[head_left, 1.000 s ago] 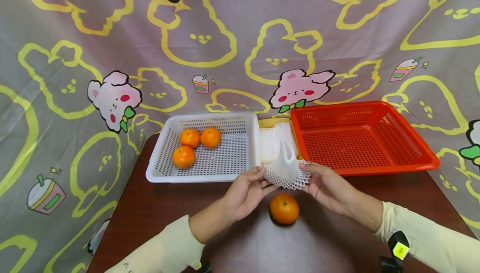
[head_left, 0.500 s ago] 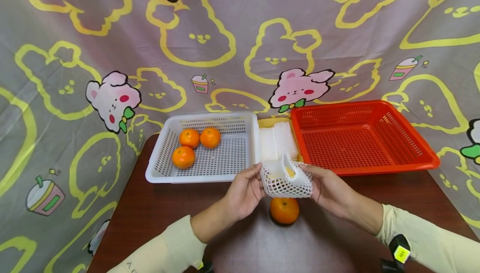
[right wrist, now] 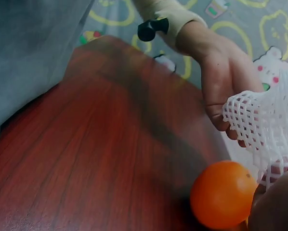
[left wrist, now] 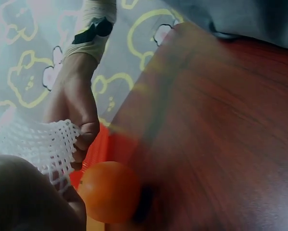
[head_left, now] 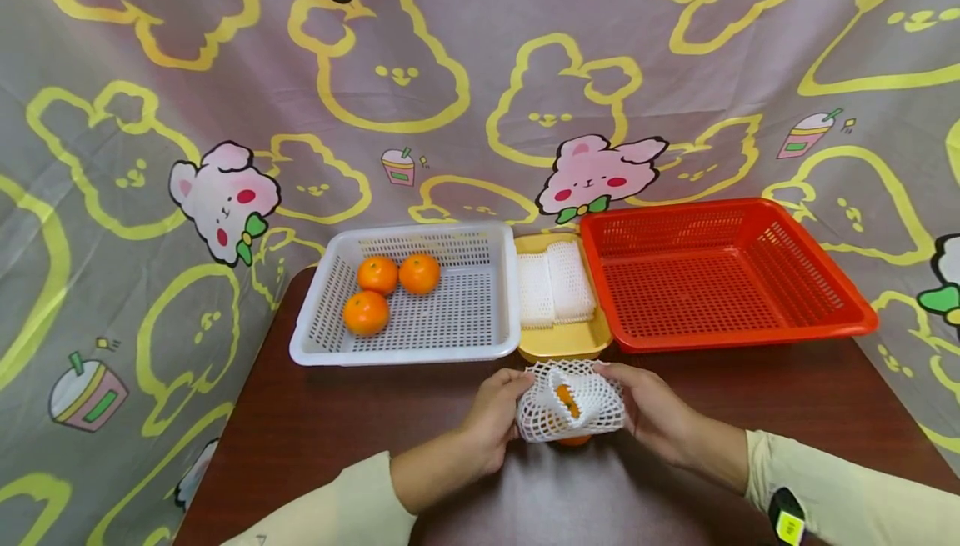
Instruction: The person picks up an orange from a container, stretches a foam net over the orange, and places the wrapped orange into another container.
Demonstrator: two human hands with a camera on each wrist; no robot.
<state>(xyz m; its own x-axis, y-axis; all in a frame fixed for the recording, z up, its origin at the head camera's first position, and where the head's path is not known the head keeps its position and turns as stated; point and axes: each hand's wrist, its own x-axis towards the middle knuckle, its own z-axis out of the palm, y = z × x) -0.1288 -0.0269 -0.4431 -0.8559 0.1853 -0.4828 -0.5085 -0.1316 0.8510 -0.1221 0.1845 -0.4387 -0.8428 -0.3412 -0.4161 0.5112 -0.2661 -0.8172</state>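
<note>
A white foam fruit net [head_left: 600, 406] is stretched wide between both hands, its mesh pulled apart. My left hand [head_left: 489, 417] pinches its left side, and my right hand [head_left: 660, 413] grips the right side. Beneath the net an orange [left wrist: 110, 192] sits on the table; in the head view it shows through the net's opening and below its lower edge. From the right wrist view, the orange [right wrist: 224, 195] lies below the net [right wrist: 259, 120], with the fingers holding the mesh edge above it.
A white basket [head_left: 405, 358] with 3 oranges [head_left: 367, 313] stands at the back left. Next to it, a yellow tray [head_left: 566, 348] holds folded foam nets [head_left: 568, 281]. On the right is a red basket [head_left: 750, 334]. A patterned cloth [head_left: 450, 54] hangs behind the dark table [head_left: 315, 429].
Both hands have brought the net down and toward the body, from in front of the yellow tray to over the orange. The net has been stretched wider. The orange stays in place.
</note>
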